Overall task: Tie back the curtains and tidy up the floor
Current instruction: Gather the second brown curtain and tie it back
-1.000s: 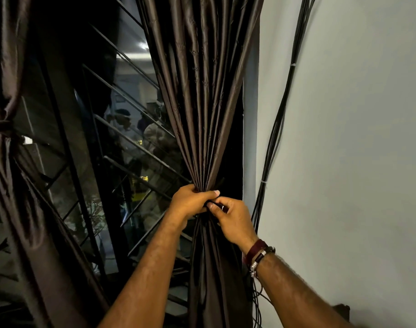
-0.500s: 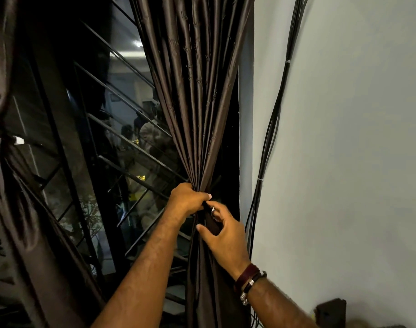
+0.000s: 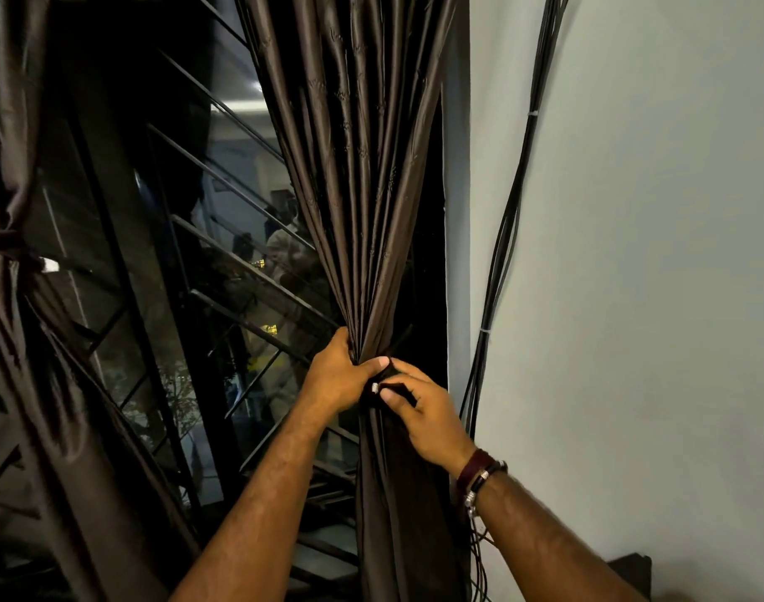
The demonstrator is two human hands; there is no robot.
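At the far left edge hangs a dark brown curtain, already cinched by a tie band around its gathered waist, with its lower part falling diagonally toward the near floor. Right of it is a dark window crossed by slanting metal bars, its glass showing dim reflections. In the middle hangs the second curtain of the same shiny brown fabric, its pleats drawn together into a tight bunch at the level of the hands. The left hand is curled round that bunch from the left, thumb laid across the front, gripping the gathered folds. Just beside it, touching, the right hand pinches a dark tie strap between thumb and fingers against the fabric — a small silver piece shows at the strap's end. The right wrist wears bracelets. Right of the curtain a bundle of black cables runs down the pale wall — clipped at intervals
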